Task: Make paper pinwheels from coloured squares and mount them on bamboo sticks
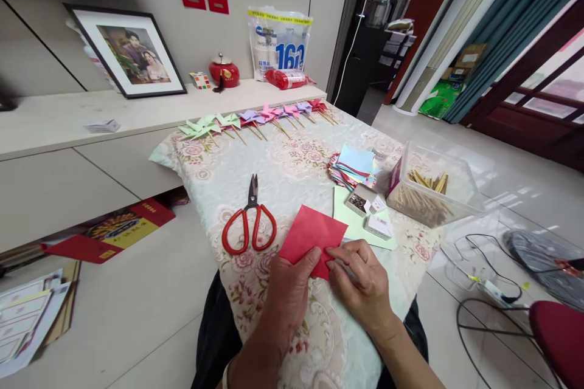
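A square sheet of red paper (314, 230) is held above the flowered tablecloth. My left hand (290, 287) grips it by the lower left side, thumb on top and fingers hidden beneath. At the lower right edge, my right hand (363, 279) pinches the paper between thumb and index finger. Red-handled scissors (250, 219) lie to the left, blades pointing away. Right of the paper, a small open box of metal pins (358, 202) and small white boxes (378, 226) rest on light green paper (340, 197). Behind them is a stack of coloured paper squares (356, 161).
Several paper pinwheels (250, 117) on sticks line the table's far edge. A clear plastic bin (460, 185) of sticks stands at the right. Beyond the table, a white cabinet (150, 110) carries a framed photo (168, 73) and a red jar (224, 73). Cables (483, 273) lie on the floor.
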Tool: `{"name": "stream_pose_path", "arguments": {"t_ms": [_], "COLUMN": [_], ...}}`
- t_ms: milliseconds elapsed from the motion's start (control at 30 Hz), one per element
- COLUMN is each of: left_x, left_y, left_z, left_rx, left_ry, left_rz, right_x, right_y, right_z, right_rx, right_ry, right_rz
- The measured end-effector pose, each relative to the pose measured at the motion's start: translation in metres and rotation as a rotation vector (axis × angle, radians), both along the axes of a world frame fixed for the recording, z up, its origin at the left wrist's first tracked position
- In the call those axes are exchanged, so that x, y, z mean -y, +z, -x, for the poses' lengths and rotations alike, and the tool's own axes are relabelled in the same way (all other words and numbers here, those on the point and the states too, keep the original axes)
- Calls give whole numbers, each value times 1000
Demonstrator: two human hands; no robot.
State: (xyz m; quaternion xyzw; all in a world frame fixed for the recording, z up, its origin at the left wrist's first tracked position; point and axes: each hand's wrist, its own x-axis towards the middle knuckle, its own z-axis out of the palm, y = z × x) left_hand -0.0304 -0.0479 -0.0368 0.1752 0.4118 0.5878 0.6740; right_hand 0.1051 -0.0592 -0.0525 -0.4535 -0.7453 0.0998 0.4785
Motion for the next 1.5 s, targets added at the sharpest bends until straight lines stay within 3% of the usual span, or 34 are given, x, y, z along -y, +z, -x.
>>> {"name": "stream_pose_path", "arguments": {"t_ms": [300, 667, 767, 867, 1000, 1500], "left_x": [-1, 0, 0, -1, -1, 0], "left_y": [1, -2, -9, -15, -14, -16], "left_z": [1, 0, 3, 7, 9, 6], "left_rx": [-19, -51, -168, -414, -597, -418], "left_ry": [-7, -40, -53, -53, -69, -73], "left_rz": [-3, -13, -64, -134, -172, -106], "right_x": [3, 0, 0, 0, -1, -4], "right_y": [4, 9, 10, 11, 11, 6], "right_z": [-1, -2, -2, -2, -3, -4], "right_rx": [91, 1, -41, -76, -119, -147], "right_ry": [154, 192, 218, 242, 220, 105], "right_rz": [15, 57, 56, 73, 106, 241]}}
